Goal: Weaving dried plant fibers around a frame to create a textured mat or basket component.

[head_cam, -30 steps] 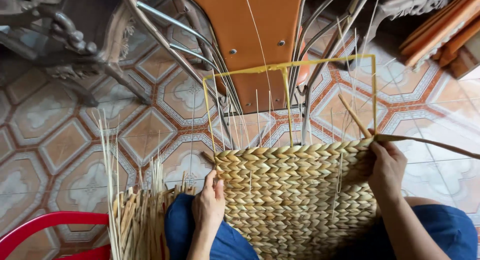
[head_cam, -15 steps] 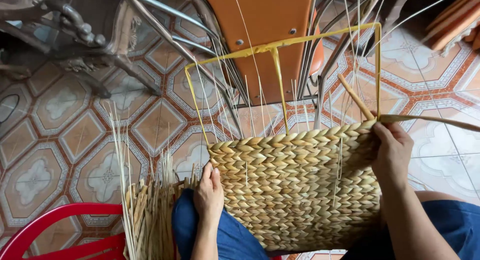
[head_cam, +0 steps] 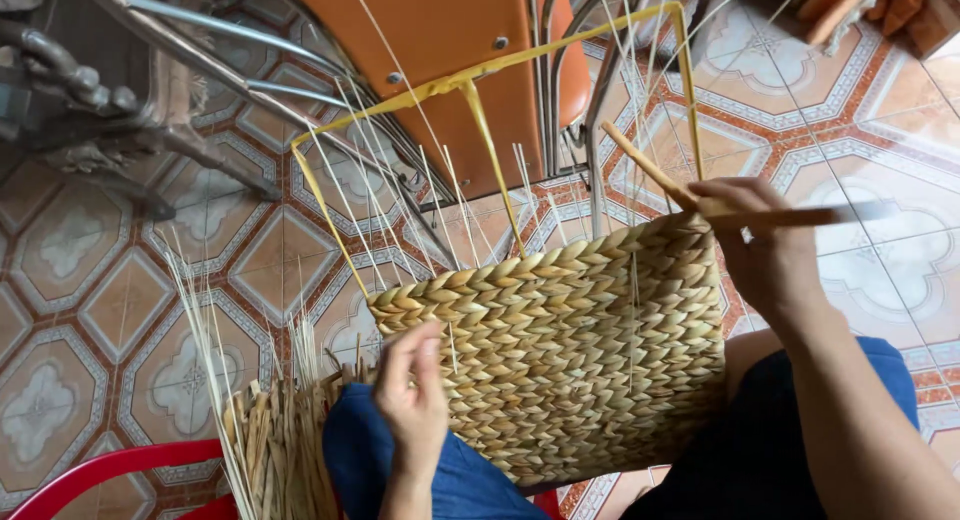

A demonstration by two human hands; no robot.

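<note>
A half-woven straw basket (head_cam: 570, 350) rests on my lap, its braided wall built on a yellow wire frame (head_cam: 480, 80) that stands bare above the weave. Thin pale stakes rise from the woven edge. My left hand (head_cam: 412, 395) presses against the basket's lower left side, fingers curled on the weave. My right hand (head_cam: 765, 245) is at the upper right corner and pinches a flat tan weaving strand (head_cam: 650, 170) that runs up-left and also sticks out to the right.
A bundle of loose straw (head_cam: 275, 445) stands by my left knee. An orange chair (head_cam: 450, 50) with metal legs is just beyond the frame. Dark ornate metalwork (head_cam: 90, 110) sits at upper left. A red plastic rim (head_cam: 110, 465) curves at lower left. Patterned tiles cover the floor.
The view has shifted and the basket has tilted, its right corner now higher. My right hand has pulled the strand rightward across the top corner. My left hand stays on the lower left side.
</note>
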